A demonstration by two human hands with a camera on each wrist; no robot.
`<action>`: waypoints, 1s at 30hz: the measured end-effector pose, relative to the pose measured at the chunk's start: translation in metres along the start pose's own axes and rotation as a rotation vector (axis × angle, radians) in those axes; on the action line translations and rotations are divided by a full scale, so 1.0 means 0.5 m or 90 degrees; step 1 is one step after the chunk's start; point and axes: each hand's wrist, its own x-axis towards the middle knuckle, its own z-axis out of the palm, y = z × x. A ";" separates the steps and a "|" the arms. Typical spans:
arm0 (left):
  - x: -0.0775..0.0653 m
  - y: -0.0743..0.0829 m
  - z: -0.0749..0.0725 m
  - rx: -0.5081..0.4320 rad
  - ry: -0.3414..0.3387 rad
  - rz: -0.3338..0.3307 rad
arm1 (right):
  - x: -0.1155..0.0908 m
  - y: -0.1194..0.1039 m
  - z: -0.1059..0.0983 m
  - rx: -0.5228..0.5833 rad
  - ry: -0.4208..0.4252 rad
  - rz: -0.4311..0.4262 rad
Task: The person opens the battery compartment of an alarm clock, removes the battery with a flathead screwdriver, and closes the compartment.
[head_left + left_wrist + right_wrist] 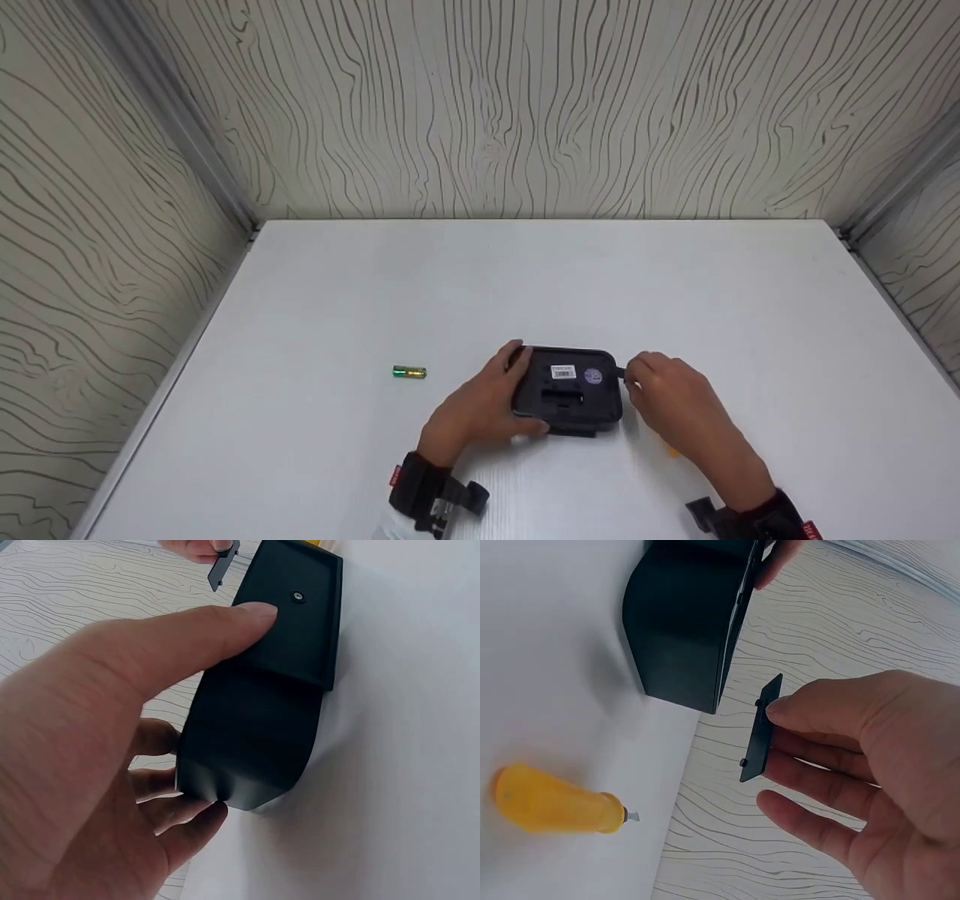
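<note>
A black box-shaped device (pixel 531 390) lies with a flat panel facing up, showing a white barcode label, a round purple sticker and an open rectangular recess. My left hand (pixel 484 405) grips its left end, the thumb along the near side and fingers around the far side. Just off the device's right end, my right hand (pixel 671 386) pinches a small black cover (pixel 759 736) between thumb and fingers. The cover is a thin rectangular plate with small tabs along one edge. It is apart from the device in the right wrist view.
A green and gold battery (pixel 409 371) lies on the white table (pixel 322 315) to the left of the device. Beneath my right forearm is a stubby yellow screwdriver (pixel 559 799), mostly hidden in the head view. Wood-patterned walls (pixel 487 112) enclose the table's back and sides.
</note>
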 end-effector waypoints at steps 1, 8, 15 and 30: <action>0.000 0.000 0.000 0.000 0.001 0.002 | 0.001 -0.002 0.002 0.001 0.005 -0.006; 0.001 0.000 0.001 0.004 0.000 0.004 | 0.008 -0.022 0.011 0.001 0.001 -0.027; 0.002 0.001 0.002 0.013 -0.003 -0.003 | 0.017 -0.043 0.015 0.017 -0.003 -0.029; 0.003 0.001 0.003 0.025 0.007 0.016 | 0.030 -0.089 0.029 0.017 -0.026 -0.076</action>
